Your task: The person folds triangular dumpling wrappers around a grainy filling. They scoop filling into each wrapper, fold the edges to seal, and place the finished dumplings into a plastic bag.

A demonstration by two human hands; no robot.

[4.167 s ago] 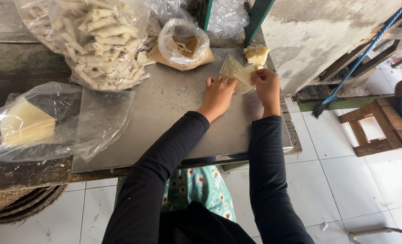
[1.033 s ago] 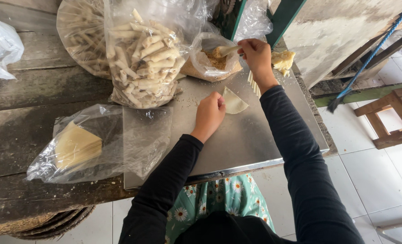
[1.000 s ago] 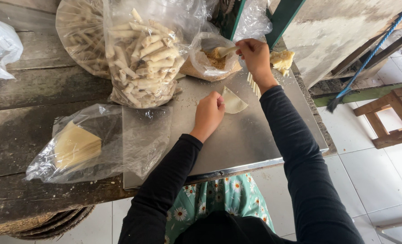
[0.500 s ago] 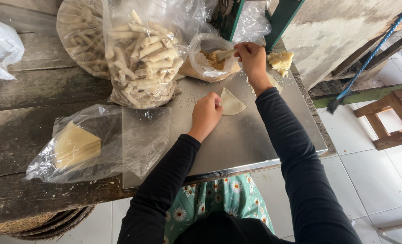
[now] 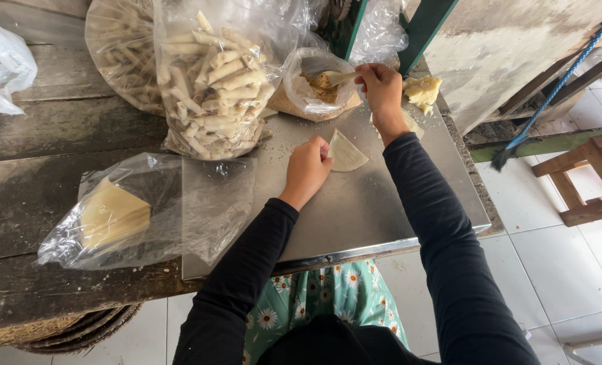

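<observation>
My left hand (image 5: 307,167) rests on the metal sheet (image 5: 355,209), its fingers pinning the edge of a pale triangular wrapper (image 5: 346,153). My right hand (image 5: 380,86) is raised beyond it and grips a spoon (image 5: 336,78) dipped into brown crumbly filling inside a small clear bag (image 5: 314,85). A little heap of pale yellow wrappers (image 5: 422,90) lies just right of that hand.
Two big clear bags of finished rolls (image 5: 214,74) stand at the back. A bag with a stack of yellow wrappers (image 5: 115,215) lies on the wooden bench at left. A white bag (image 5: 2,64) sits far left. A wooden stool (image 5: 588,177) and broom stand on the tiled floor at right.
My right hand has gone from the wrapper on the sheet up to the filling bag and now holds the spoon in it. My left hand stays on the wrapper.
</observation>
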